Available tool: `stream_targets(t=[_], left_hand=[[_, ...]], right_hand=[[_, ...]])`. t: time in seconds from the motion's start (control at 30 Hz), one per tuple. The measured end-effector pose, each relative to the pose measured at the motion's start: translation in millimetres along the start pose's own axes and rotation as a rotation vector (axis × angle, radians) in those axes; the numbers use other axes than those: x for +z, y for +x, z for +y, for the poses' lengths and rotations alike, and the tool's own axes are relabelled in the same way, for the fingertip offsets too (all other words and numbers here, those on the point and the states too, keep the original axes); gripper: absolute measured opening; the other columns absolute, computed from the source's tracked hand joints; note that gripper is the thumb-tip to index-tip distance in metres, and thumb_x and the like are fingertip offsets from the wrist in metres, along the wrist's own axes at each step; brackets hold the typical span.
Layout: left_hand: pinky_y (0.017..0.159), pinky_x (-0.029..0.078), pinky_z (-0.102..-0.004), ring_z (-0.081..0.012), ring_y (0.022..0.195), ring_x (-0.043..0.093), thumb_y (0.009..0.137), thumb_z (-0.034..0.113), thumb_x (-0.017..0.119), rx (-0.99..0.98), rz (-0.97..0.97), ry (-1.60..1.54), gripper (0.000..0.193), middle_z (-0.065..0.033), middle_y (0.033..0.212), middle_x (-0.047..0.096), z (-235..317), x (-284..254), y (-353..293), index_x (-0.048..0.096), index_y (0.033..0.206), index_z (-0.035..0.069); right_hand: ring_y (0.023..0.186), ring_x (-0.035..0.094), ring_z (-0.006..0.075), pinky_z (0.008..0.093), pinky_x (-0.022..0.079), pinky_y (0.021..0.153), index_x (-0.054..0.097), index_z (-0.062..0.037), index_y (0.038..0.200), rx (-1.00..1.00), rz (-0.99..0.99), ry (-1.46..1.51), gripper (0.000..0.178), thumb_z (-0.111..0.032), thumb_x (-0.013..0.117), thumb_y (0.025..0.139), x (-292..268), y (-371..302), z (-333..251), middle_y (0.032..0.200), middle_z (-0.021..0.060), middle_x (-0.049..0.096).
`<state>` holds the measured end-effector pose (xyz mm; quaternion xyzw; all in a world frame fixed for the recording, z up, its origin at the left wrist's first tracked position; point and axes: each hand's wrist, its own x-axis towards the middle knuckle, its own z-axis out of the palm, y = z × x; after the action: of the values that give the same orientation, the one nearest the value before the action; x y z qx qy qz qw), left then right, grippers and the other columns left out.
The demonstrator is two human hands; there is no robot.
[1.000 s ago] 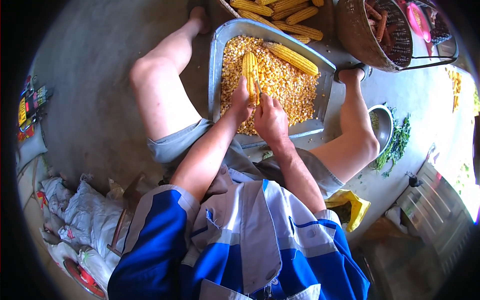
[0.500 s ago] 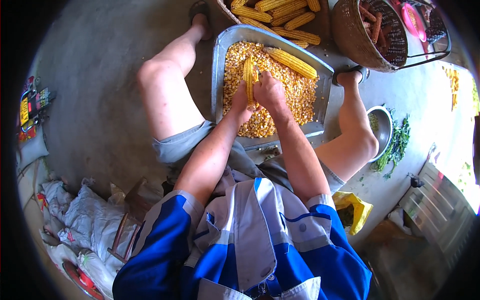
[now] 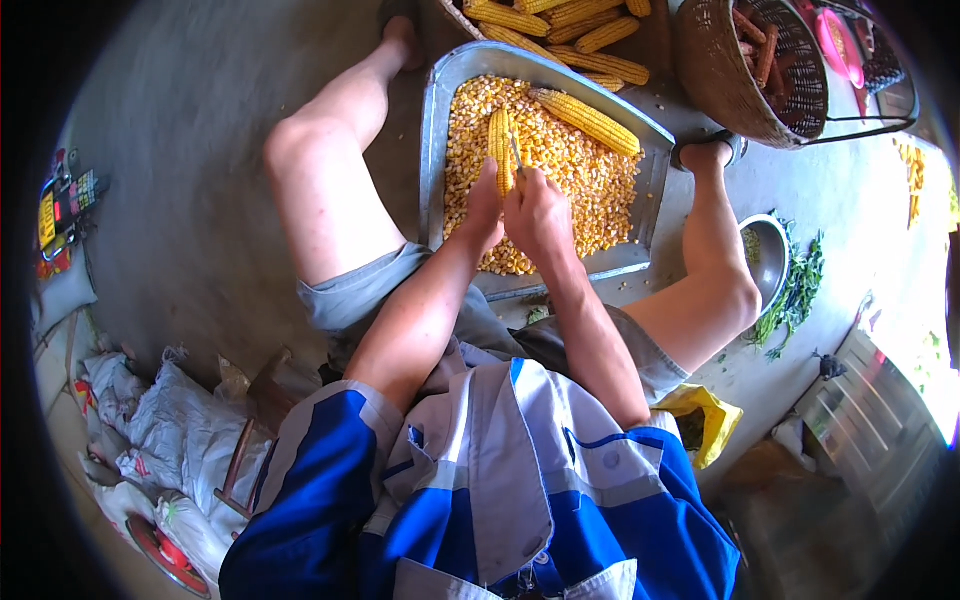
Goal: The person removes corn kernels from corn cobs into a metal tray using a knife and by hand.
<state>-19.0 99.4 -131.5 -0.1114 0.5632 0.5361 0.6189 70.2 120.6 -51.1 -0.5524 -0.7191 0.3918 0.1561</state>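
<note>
My left hand (image 3: 484, 207) is wrapped round an ear of corn (image 3: 500, 140), which points away from me over a metal tray (image 3: 434, 180). Closed round a thin metal tool (image 3: 516, 150), my right hand (image 3: 540, 212) sits close beside the left. The tool's narrow tip lies against the ear's right side; its handle is hidden in my fist, so its exact kind does not show. Loose yellow kernels (image 3: 600, 205) cover most of the tray. Another whole ear of corn (image 3: 590, 120) rests on them at the far right.
Beyond the tray, a basket holds several ears of corn (image 3: 580, 25). A woven basket (image 3: 715, 75) with reddish cobs stands at the far right. Beside my right knee are a metal bowl (image 3: 768, 265) and green leaves (image 3: 795, 295). White sacks (image 3: 180, 430) lie at the lower left.
My right hand has drawn slightly back toward me, and the metal tool now shows more along the ear. The view has shifted a little.
</note>
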Motion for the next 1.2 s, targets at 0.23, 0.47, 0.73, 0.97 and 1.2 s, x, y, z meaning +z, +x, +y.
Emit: stream_targets(t=[0.23, 0.47, 0.73, 0.97, 1.2], left_hand=[[0.063, 0.053, -0.0421, -0.0254, 0.075, 0.065, 0.101, 0.053, 0.03, -0.114, -0.078, 0.104, 0.052, -0.0097, 0.09, 0.066, 6, -4, -2, 0.056, 0.115, 0.01], [0.067, 0.056, -0.0461, -0.0295, 0.078, 0.066, 0.1, 0.052, 0.033, -0.165, -0.073, -0.008, 0.055, -0.0167, 0.093, 0.065, 19, 2, -7, 0.054, 0.118, 0.004], [0.063, 0.054, -0.0402, -0.0261, 0.081, 0.067, 0.097, 0.055, 0.042, -0.124, -0.181, 0.005, 0.054, -0.0144, 0.097, 0.064, 24, -3, -4, 0.052, 0.122, 0.008], [0.064, 0.051, -0.0383, -0.0253, 0.078, 0.066, 0.097, 0.053, 0.043, -0.093, -0.162, -0.019, 0.053, -0.0139, 0.093, 0.066, 20, 2, -5, 0.055, 0.119, 0.006], [0.063, 0.051, -0.0375, -0.0236, 0.075, 0.065, 0.098, 0.05, 0.043, -0.094, -0.125, -0.045, 0.05, -0.0132, 0.089, 0.066, 25, 7, -15, 0.056, 0.117, 0.006]], right_hand=[[0.073, 0.069, 0.0346, 0.0409, 0.055, 0.067, 0.065, -0.0033, 0.109, 0.118, 0.06, 0.124, 0.029, -0.025, 0.059, 0.091, 4, 40, 54, 0.081, 0.0221, 0.069], [0.067, 0.065, 0.0398, 0.0443, 0.052, 0.062, 0.06, 0.001, 0.107, 0.054, 0.038, 0.095, 0.023, -0.015, 0.059, 0.091, -69, -45, 13, 0.075, 0.0234, 0.065], [0.081, 0.064, 0.0394, 0.0431, 0.054, 0.069, 0.054, -0.0007, 0.124, -0.072, 0.075, 0.1, 0.039, -0.006, 0.061, 0.087, -78, -147, -2, 0.096, 0.0236, 0.062], [0.076, 0.065, 0.0375, 0.0451, 0.055, 0.066, 0.053, -0.0059, 0.13, -0.009, 0.025, -0.017, 0.044, -0.01, 0.061, 0.087, -75, -163, -6, 0.096, 0.0178, 0.059], [0.078, 0.065, 0.0353, 0.0423, 0.055, 0.068, 0.055, -0.0041, 0.128, -0.003, 0.009, -0.062, 0.041, -0.009, 0.062, 0.087, -74, -161, -12, 0.096, 0.0175, 0.06]])
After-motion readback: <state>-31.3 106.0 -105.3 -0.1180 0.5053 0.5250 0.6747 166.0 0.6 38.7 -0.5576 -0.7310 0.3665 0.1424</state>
